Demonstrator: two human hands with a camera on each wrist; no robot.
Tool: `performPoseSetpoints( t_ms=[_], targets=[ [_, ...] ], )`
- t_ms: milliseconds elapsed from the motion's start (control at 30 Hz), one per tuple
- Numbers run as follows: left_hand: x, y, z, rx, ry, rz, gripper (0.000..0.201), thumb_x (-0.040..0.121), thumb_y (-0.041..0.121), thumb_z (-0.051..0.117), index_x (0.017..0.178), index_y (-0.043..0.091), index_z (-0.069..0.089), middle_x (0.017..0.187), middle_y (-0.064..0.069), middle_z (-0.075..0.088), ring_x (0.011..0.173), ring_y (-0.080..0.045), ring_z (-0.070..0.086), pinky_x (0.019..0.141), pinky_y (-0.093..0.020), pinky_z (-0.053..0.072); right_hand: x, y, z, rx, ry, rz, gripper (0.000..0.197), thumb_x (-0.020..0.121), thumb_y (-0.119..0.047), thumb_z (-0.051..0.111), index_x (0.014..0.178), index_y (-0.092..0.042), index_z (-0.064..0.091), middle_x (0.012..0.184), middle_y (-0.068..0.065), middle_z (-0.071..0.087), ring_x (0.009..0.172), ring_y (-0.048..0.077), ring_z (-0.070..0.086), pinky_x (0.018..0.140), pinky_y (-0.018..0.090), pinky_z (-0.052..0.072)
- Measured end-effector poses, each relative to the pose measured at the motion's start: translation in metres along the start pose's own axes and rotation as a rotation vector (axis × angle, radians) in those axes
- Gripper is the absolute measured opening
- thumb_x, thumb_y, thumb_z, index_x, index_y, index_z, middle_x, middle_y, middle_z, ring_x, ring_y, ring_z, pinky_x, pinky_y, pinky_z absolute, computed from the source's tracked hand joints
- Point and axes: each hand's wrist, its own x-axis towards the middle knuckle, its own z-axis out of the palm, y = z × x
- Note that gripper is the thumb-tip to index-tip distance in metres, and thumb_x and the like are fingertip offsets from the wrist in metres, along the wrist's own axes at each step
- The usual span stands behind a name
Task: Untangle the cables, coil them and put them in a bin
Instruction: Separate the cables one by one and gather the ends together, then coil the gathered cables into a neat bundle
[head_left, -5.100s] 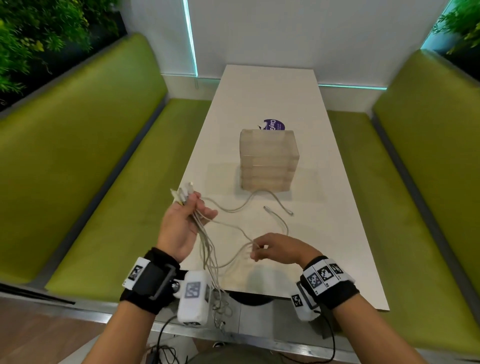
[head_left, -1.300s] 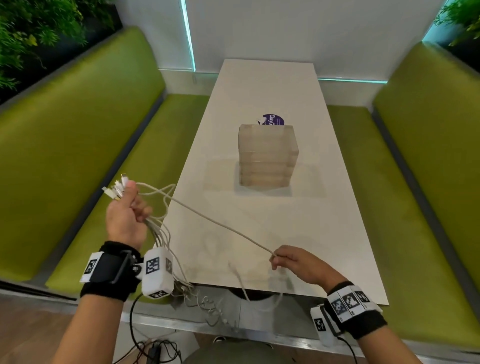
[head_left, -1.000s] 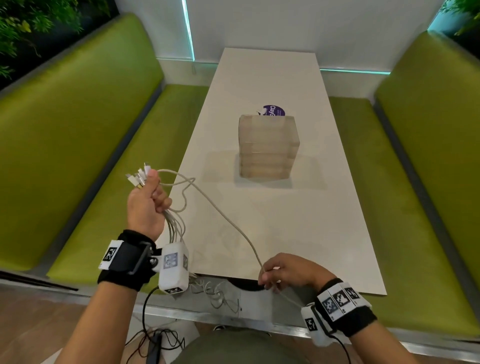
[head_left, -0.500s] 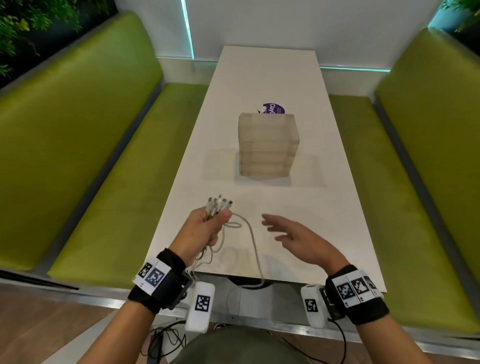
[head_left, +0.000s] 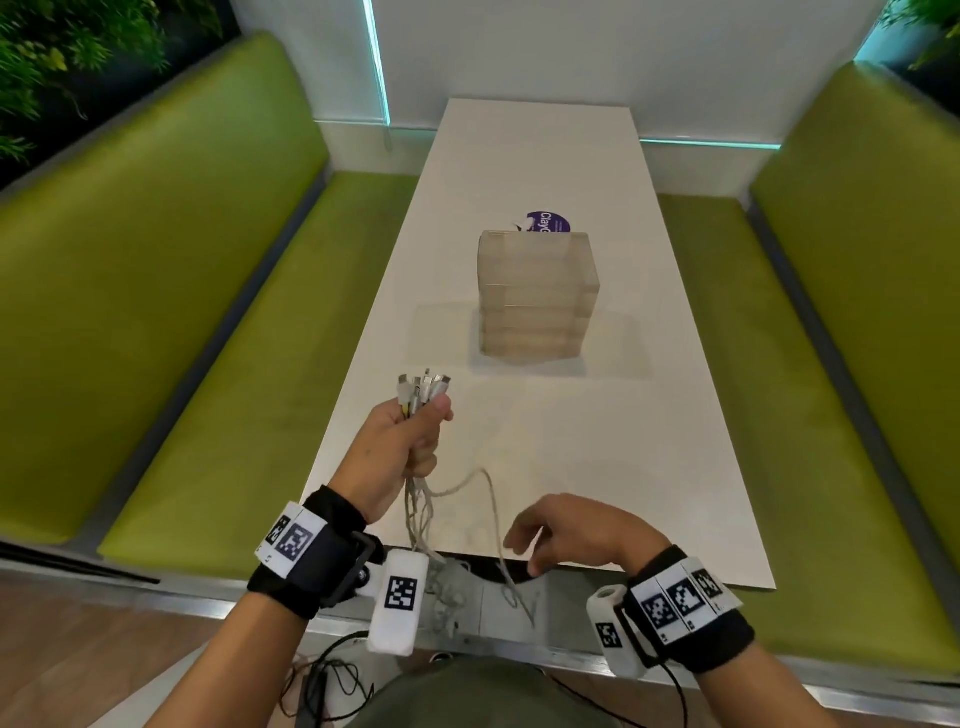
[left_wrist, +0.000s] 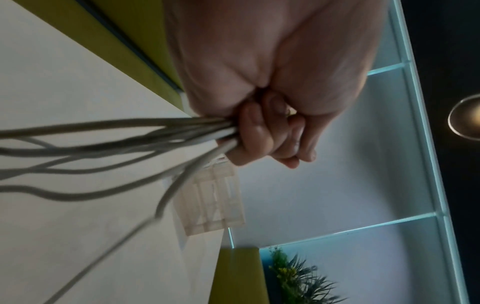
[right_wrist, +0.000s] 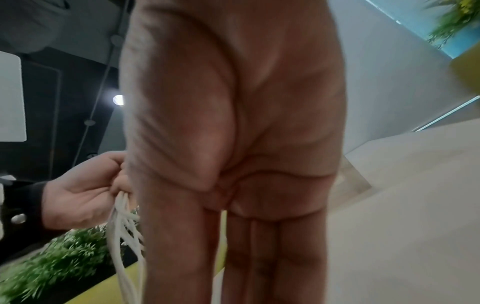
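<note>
Left hand (head_left: 402, 447) clenches the bundle of thin white cables (head_left: 423, 512) near their plugs; right hand (head_left: 574, 527), fingers loose and empty, should pinch 1 strand and draw it free slowly

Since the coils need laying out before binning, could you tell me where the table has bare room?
Bare: the white table right of the left hand, between the translucent stacked bin and the near edge, and beyond the bin. Crowded: the near edge, where the grey cables hang beside the right hand.

A long white table (head_left: 545, 171) is running to a pale wall (head_left: 597, 47), green benches (head_left: 156, 270) flanking it; teal light strips (head_left: 378, 62) are glowing, and foliage (head_left: 62, 47) is filling the corner.
</note>
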Motion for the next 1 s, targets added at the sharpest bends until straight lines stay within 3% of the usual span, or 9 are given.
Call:
performPoseSetpoints(
  t_ms=[133,233,367,500,667,733,800,900,1000],
  targets=[
    [0.001,0.006,0.009,-0.088,-0.072,-0.002,0.024,0.094,0.024,0.051,0.072,0.013,0.050,0.049,0.009,0.025,0.041,-0.005,0.019,0.038,-0.016,0.021,-0.003,-0.013,-0.011,0.230,0.222,-0.049,0.071,0.078,-0.034,0.075,0.140,-0.029,0.041,0.142,-0.012,0.045,0.121,0.005,0.048,0.100,0.023,0.040],
    [0.004,0.010,0.027,-0.115,-0.126,0.010,0.027,0.096,0.024,0.049,0.071,0.014,0.049,0.049,0.009,0.025,0.041,-0.005,0.017,0.039,-0.018,0.018,0.000,-0.040,-0.012,0.361,0.225,-0.213,0.082,0.079,-0.038,0.073,0.145,-0.038,0.026,0.143,-0.026,0.025,0.128,-0.006,0.027,0.108,0.021,0.026],
    [0.014,0.023,0.052,-0.163,-0.157,0.040,0.032,0.097,0.024,0.047,0.066,0.018,0.048,0.049,0.009,0.026,0.039,-0.003,0.018,0.039,-0.018,0.015,0.019,-0.062,0.004,0.453,0.280,-0.365,0.013,0.098,-0.017,0.050,0.104,-0.016,0.062,0.094,-0.015,0.062,0.084,-0.009,0.055,0.082,0.016,0.042],
    [0.032,0.038,0.063,-0.071,-0.191,0.107,0.027,0.098,0.028,0.048,0.073,0.016,0.047,0.052,0.010,0.025,0.043,-0.005,0.017,0.039,-0.017,0.019,0.026,-0.065,0.010,0.655,0.471,-0.374,0.022,0.101,-0.017,0.043,0.087,-0.006,0.055,0.061,-0.012,0.044,0.055,0.002,0.042,0.057,0.018,0.036],
    [0.047,0.064,0.074,-0.027,-0.318,0.120,0.041,0.091,0.052,0.041,0.095,0.012,0.048,0.054,0.008,0.027,0.045,-0.007,0.015,0.044,-0.023,0.014,0.012,-0.057,-0.034,0.680,0.501,-0.434,0.075,0.067,-0.082,0.050,0.122,-0.032,0.045,0.108,-0.018,0.058,0.098,-0.010,0.056,0.086,0.013,0.044],
    [0.051,0.067,0.077,-0.041,-0.338,0.074,0.066,0.086,0.069,0.024,0.116,0.013,0.044,0.057,0.003,0.030,0.047,-0.009,0.015,0.047,-0.025,0.014,0.004,-0.058,-0.062,0.768,0.626,-0.487,0.082,0.068,-0.082,0.048,0.127,-0.025,0.048,0.119,-0.013,0.060,0.118,0.004,0.054,0.103,0.024,0.042],
    [0.052,0.066,0.083,-0.033,-0.303,0.049,0.075,0.083,0.076,0.006,0.133,0.033,0.043,0.065,-0.002,0.034,0.049,-0.010,0.019,0.049,-0.026,0.016,-0.004,-0.062,-0.086,0.783,0.716,-0.498,0.076,0.076,-0.071,0.056,0.123,-0.011,0.053,0.110,0.000,0.063,0.110,0.022,0.059,0.105,0.040,0.042],
    [0.048,0.066,0.098,0.021,-0.284,0.116,0.073,0.086,0.070,-0.003,0.078,0.056,0.068,0.087,-0.007,0.039,0.055,-0.013,0.022,0.053,-0.029,0.014,-0.006,-0.079,-0.107,0.748,0.791,-0.440,0.041,0.090,-0.038,0.060,0.110,-0.002,0.059,0.088,0.006,0.064,0.079,0.018,0.062,0.078,0.040,0.052],
    [0.048,0.071,0.109,0.002,-0.264,0.155,0.073,0.091,0.063,-0.002,0.069,0.060,0.067,0.104,-0.009,0.049,0.070,-0.019,0.040,0.054,-0.029,0.023,0.000,-0.093,-0.113,0.731,0.922,-0.363,0.024,0.097,-0.022,0.051,0.102,0.000,0.060,0.076,0.004,0.064,0.060,0.015,0.061,0.059,0.033,0.053]
  ],
)
